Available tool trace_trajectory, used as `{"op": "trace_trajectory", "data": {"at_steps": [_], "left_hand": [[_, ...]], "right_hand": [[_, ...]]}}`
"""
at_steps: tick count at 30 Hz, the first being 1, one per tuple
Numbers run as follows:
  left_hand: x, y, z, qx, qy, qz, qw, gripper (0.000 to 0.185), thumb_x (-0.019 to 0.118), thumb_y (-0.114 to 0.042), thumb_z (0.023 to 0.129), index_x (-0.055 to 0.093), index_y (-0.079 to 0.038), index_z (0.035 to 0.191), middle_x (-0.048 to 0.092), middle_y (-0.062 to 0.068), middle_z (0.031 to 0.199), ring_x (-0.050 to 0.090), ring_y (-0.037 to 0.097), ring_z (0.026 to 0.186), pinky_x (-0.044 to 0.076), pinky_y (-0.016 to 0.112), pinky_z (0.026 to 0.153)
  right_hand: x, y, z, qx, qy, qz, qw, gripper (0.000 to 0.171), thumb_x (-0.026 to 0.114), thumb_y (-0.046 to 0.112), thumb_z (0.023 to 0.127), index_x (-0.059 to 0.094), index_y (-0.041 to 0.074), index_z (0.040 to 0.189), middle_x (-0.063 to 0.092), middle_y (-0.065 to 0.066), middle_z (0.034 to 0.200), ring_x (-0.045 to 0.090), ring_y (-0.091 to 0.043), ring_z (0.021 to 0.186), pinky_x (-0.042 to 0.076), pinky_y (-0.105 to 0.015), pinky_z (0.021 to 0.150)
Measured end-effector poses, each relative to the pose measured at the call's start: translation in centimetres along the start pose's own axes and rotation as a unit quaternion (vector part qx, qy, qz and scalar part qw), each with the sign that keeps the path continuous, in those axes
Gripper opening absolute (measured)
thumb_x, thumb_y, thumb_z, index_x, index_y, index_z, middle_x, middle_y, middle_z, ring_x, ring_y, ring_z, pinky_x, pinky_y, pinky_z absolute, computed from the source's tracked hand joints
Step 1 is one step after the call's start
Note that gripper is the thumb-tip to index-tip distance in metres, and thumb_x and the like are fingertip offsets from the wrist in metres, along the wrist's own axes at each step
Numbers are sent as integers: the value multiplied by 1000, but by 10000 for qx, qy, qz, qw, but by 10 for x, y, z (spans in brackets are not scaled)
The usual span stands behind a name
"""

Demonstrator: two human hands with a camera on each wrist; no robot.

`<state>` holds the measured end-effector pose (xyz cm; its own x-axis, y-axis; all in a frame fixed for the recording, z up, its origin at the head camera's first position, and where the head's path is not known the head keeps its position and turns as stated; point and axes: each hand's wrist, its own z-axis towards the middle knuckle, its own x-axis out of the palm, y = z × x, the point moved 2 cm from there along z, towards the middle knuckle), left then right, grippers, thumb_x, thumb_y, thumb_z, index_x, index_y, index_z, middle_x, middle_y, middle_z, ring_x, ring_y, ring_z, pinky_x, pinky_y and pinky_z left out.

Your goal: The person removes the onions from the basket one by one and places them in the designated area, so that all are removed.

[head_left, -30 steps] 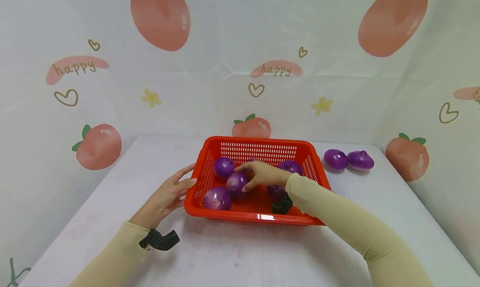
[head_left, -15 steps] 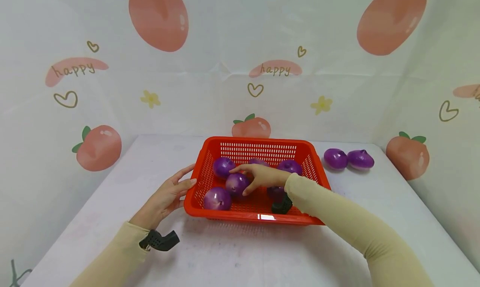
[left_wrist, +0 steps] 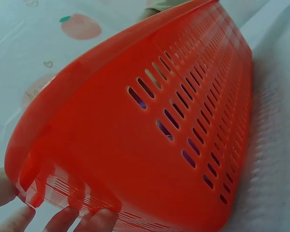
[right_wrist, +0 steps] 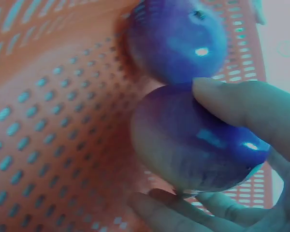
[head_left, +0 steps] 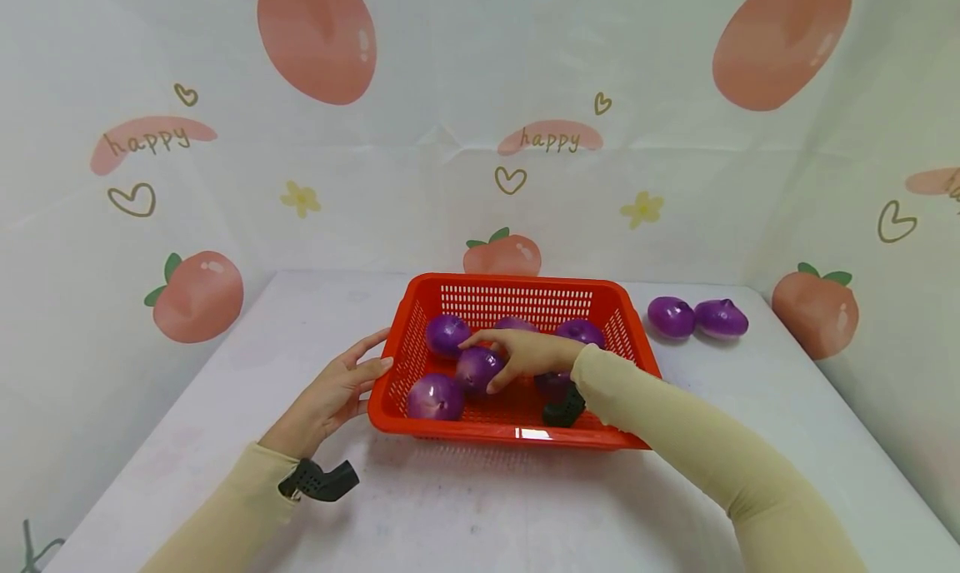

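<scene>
Inside the red plastic basket (head_left: 517,430), my right hand (head_left: 528,352) holds a purple onion (head_left: 477,371) between its thumb and fingers. In the right wrist view the thumb lies over this onion (right_wrist: 198,140) and the fingers curl below it. Another onion (right_wrist: 176,41) sits right against it there. My left hand (head_left: 337,390) grips the basket's left end, thumb on the rim and fingers below; its fingertips (left_wrist: 63,220) show at the slotted wall in the left wrist view. Around the right hand lie more onions, one at the front left (head_left: 435,397) and one at the back left (head_left: 447,335).
Two purple onions, one rounder (head_left: 671,317) and one with a pointed tip (head_left: 722,319), lie side by side on the white table (head_left: 450,506) right of the basket. Another onion (head_left: 580,332) is at the basket's back right. A printed curtain (head_left: 420,198) stands behind.
The onion in my right hand has turned and shifted slightly to the right. My left hand and the basket stay in place.
</scene>
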<state>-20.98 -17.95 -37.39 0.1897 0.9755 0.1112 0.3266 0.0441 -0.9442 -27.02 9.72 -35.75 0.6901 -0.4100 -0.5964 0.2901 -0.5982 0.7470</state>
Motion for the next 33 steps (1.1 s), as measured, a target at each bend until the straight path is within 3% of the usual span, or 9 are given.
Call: {"op": "trace_trajectory", "data": {"at_steps": [7, 11, 13, 16, 18, 20, 25, 29, 33], "left_hand": [[0, 1, -1, 20, 25, 2, 10000, 69, 61, -27, 95, 25, -25, 154, 63, -4, 115, 65, 13, 100, 58, 39, 84], [-1, 1, -1, 62, 31, 45, 10000, 69, 61, -27, 95, 25, -25, 154, 64, -3, 116, 65, 13, 100, 58, 38, 84], [-1, 1, -1, 73, 30, 50, 10000, 69, 61, -27, 95, 25, -24, 154, 64, -3, 116, 65, 12, 100, 58, 38, 84], [-1, 1, -1, 81, 46, 33, 10000, 69, 61, -27, 95, 25, -24, 154, 64, -3, 115, 65, 12, 100, 58, 38, 84], [-1, 1, -1, 80, 52, 18, 10000, 69, 61, -27, 95, 25, -24, 154, 64, -4, 115, 65, 12, 100, 58, 38, 84], [-1, 1, 0, 85, 65, 12, 9999, 68, 61, -27, 96, 25, -24, 154, 65, -4, 114, 65, 12, 100, 58, 38, 84], [-2, 2, 0, 108, 73, 32, 9999, 68, 61, -27, 96, 26, -24, 154, 64, -3, 115, 65, 13, 101, 58, 38, 84], [-2, 3, 1, 108, 77, 17, 9999, 68, 61, -26, 95, 26, -25, 154, 63, -1, 118, 65, 14, 101, 58, 39, 84], [-2, 3, 1, 92, 77, -15, 9999, 68, 61, -26, 95, 26, -25, 154, 63, 0, 119, 65, 14, 102, 58, 39, 84]], "right_hand": [[-19, 9, -13, -350, -522, 97, 9980, 66, 80, 23, 79, 49, 31, 137, 49, -4, 135, 51, -23, 121, 49, -42, 99], [-33, 14, -25, -376, -795, 717, 9935, 64, 81, 24, 79, 48, 28, 133, 48, -6, 129, 59, -21, 88, 52, -42, 88], [-40, 18, -31, -394, -935, 950, 9903, 64, 81, 24, 79, 48, 28, 133, 48, -6, 129, 60, -19, 84, 52, -40, 87], [-50, 21, -40, -560, -1140, 1069, 9861, 64, 80, 23, 80, 46, 27, 135, 51, -7, 131, 63, -22, 98, 49, -43, 96], [-56, 23, -47, -703, -1394, 1022, 9824, 64, 79, 22, 81, 47, 27, 136, 54, -6, 133, 58, -23, 116, 46, -44, 102], [-61, 23, -55, -852, -1568, 1087, 9779, 65, 79, 20, 81, 46, 25, 137, 54, -5, 135, 55, -27, 122, 45, -49, 103], [-72, 21, -79, -1189, -1753, 1455, 9664, 66, 76, 14, 83, 43, 22, 139, 46, -11, 140, 58, -32, 118, 50, -48, 98], [-79, 15, -98, -1112, -1835, 1812, 9597, 65, 73, 11, 85, 42, 27, 140, 39, -14, 141, 60, -29, 115, 54, -45, 92], [-87, 5, -118, -1187, -2115, 1768, 9539, 63, 67, 5, 88, 41, 29, 140, 46, -11, 136, 57, -24, 115, 54, -37, 92]]}}
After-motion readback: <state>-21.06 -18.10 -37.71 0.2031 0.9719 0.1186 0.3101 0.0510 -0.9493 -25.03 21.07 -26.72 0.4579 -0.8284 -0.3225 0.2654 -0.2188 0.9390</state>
